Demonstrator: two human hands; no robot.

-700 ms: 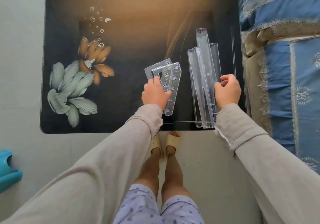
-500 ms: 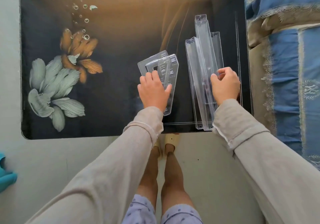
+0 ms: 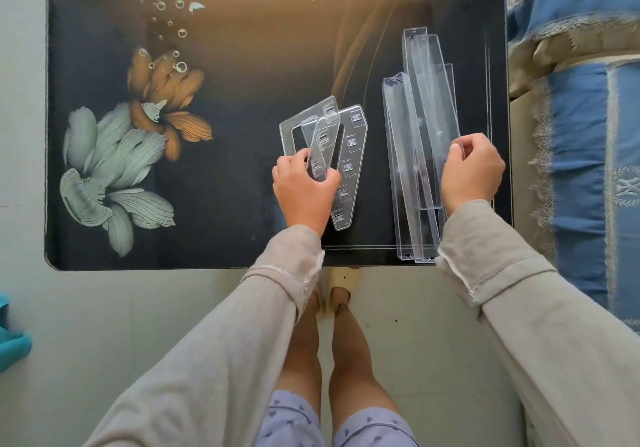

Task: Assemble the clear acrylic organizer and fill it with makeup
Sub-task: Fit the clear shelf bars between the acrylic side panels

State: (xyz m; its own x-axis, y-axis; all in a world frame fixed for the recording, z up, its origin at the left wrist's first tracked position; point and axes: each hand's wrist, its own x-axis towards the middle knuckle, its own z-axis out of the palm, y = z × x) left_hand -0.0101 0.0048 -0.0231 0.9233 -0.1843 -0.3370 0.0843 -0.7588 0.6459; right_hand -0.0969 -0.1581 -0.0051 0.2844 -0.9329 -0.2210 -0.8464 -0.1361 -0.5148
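On dark floral-print table (image 3: pixel 225 176), near-right quarter: two groups of clear acrylic parts. Side panels (image 3: pixel 349 166), tapered and slotted, overlapped in a fan; long axes run near-to-far, narrow ends toward the person, wide ends leaning slightly apart. Left hand (image 3: pixel 304 190) pinches the near end of the upper panel between thumb and fingers, lifting it at a tilt. Long trays (image 3: pixel 415 141), stacked just right of the panels, long axes near-to-far, near ends at the table's front edge. Right hand (image 3: pixel 472 173) curled closed on the right edge of the tray stack. Blue bedding (image 3: pixel 581 135) right of table
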